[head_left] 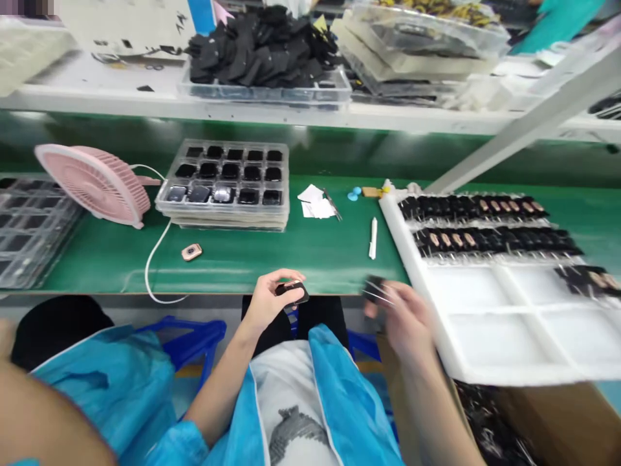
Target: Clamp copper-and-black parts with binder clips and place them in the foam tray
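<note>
My left hand (264, 301) is closed around a small dark watch-like case (298, 296) with a pinkish edge, just off the front edge of the green table (228, 268). Motion smears my right hand (410, 317), to the right of it. Its fingers grip a flat black piece (372, 288) crossed by thin pale lines, perhaps wires; its exact kind does not show. The two hands are apart. On the table behind my left hand lies a rose-gold watch case (191, 252). A white pen (373, 238) lies beyond my right hand.
A white foam tray (422, 291) at the right holds rows of black pieces. Behind stand a clear compartment tray (222, 208) of dark screens and a pink fan (97, 184). Overhead runs a loaded shelf (145, 103). A co-worker's blue sleeve (111, 388) is close at left.
</note>
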`<state>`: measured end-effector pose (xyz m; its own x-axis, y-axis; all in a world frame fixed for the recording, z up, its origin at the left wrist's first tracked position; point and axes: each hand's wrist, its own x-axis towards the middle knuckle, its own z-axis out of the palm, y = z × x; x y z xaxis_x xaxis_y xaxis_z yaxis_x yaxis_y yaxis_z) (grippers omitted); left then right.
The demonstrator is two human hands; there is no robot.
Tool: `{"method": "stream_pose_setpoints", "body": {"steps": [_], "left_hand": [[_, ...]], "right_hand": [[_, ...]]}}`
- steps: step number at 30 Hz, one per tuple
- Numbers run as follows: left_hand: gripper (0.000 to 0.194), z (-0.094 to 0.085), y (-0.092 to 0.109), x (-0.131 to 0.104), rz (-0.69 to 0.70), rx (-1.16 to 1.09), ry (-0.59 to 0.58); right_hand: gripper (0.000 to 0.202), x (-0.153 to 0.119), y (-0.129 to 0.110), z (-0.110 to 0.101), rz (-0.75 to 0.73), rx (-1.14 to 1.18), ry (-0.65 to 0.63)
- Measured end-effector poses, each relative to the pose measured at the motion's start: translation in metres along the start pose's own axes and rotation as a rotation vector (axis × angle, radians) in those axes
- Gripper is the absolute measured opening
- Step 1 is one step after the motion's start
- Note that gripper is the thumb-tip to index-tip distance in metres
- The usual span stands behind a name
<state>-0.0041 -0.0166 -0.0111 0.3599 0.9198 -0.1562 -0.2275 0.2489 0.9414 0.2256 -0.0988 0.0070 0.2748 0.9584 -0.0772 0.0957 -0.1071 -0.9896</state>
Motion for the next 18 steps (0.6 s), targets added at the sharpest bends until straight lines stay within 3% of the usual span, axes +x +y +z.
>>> {"method": "stream_pose_setpoints", "body": {"steps": [3,6,8,12,18], "left_hand": [[0.022,0.007,0.005,-0.008,0.013,0.009,-0.044],[0.023,0.007,0.006,-0.011,0.056,0.083,0.048],[0.021,0.007,0.006,-0.010,0.095,0.150,0.126],[0.017,0.007,0.005,-0.005,0.111,0.208,0.202],[0.019,0.009,0.006,-0.002,0.057,0.211,0.167]], "right_hand": [[0.042,0.042,0.002,0.025,0.056,0.176,-0.146],[0.045,0.061,0.002,0.061,0.081,0.258,-0.302],[0.047,0.063,-0.001,0.073,0.073,0.244,-0.346],[0.049,0.062,-0.007,0.069,0.038,0.174,-0.335],[0.039,0.065,-0.014,0.055,-0.010,-0.089,-0.284]]}}
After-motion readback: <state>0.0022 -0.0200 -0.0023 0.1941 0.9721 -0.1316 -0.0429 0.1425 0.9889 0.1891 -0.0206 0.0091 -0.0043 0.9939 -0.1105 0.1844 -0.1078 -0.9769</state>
